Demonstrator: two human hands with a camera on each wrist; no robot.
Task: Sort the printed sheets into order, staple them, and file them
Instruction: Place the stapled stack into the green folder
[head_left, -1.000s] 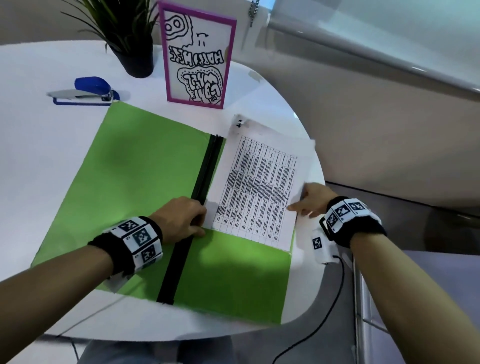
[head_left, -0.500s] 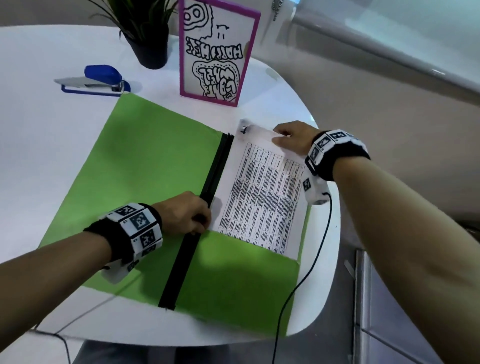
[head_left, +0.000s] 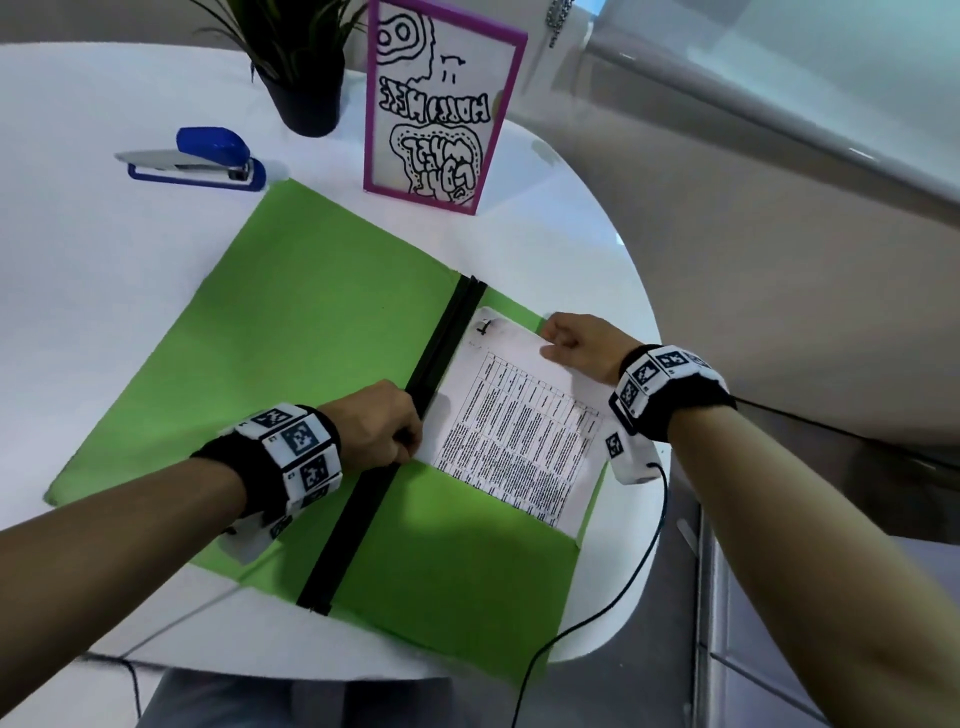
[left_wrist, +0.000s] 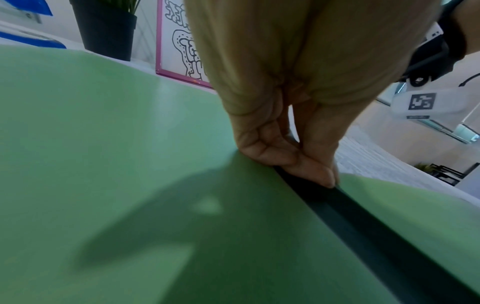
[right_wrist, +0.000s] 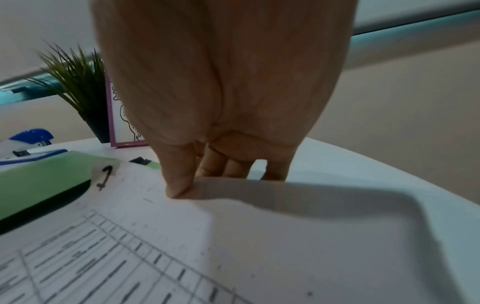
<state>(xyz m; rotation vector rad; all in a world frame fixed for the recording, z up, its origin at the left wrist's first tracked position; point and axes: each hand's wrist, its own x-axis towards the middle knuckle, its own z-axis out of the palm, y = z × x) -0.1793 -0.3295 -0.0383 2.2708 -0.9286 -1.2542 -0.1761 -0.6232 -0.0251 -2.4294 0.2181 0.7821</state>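
A green folder (head_left: 311, 353) lies open on the white table (head_left: 104, 312), its black spine (head_left: 395, 436) running down the middle. The stapled printed sheets (head_left: 519, 431) sit on its right half, lower end tucked inside the pocket (head_left: 467, 561). My right hand (head_left: 563, 340) pinches their top edge, thumb on the paper (right_wrist: 233, 246) and fingers behind the edge. My left hand (head_left: 400, 441) is curled at the spine where the pocket's edge starts. In the left wrist view its fingertips (left_wrist: 319, 176) pinch down on the folder (left_wrist: 103, 144) there.
A blue stapler (head_left: 197, 158) lies at the back left. A potted plant (head_left: 306, 98) and a pink-framed sign (head_left: 441, 109) stand behind the folder. The table's rounded edge runs just right of the sheets. A black cable (head_left: 623, 587) hangs off it.
My right hand went from the sheets' right side up to their top edge. The sheets slid deeper into the pocket. My left hand stayed at the spine.
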